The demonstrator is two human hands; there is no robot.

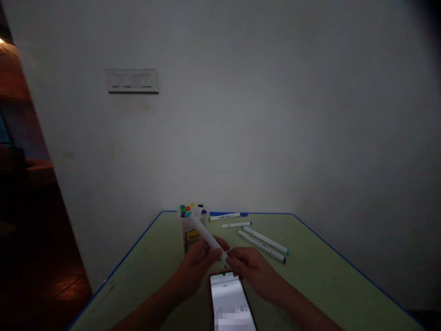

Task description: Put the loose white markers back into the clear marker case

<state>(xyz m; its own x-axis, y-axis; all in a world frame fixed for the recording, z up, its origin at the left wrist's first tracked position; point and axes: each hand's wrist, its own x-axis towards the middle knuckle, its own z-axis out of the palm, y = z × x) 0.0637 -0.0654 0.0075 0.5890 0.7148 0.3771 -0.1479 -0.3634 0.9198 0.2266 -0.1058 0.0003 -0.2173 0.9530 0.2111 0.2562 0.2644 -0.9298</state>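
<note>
A white marker (206, 233) with a light blue end slants up and to the left between my hands. My left hand (197, 261) is closed around its middle, while the fingers of my right hand (251, 266) pinch its lower end. Behind the raised marker stands a clear case (182, 234) of markers with green, orange, yellow, purple and black ends, partly hidden by the marker and my left hand. Just below my hands lies a phone (229, 294) with its screen lit.
Several white markers lie loose on the green table (144, 276), among them a dark-ended marker (262, 247) and a teal-ended marker (266, 240). A blue edge borders the tabletop. Beyond it rises a grey wall (262, 115) with a switch plate (132, 81).
</note>
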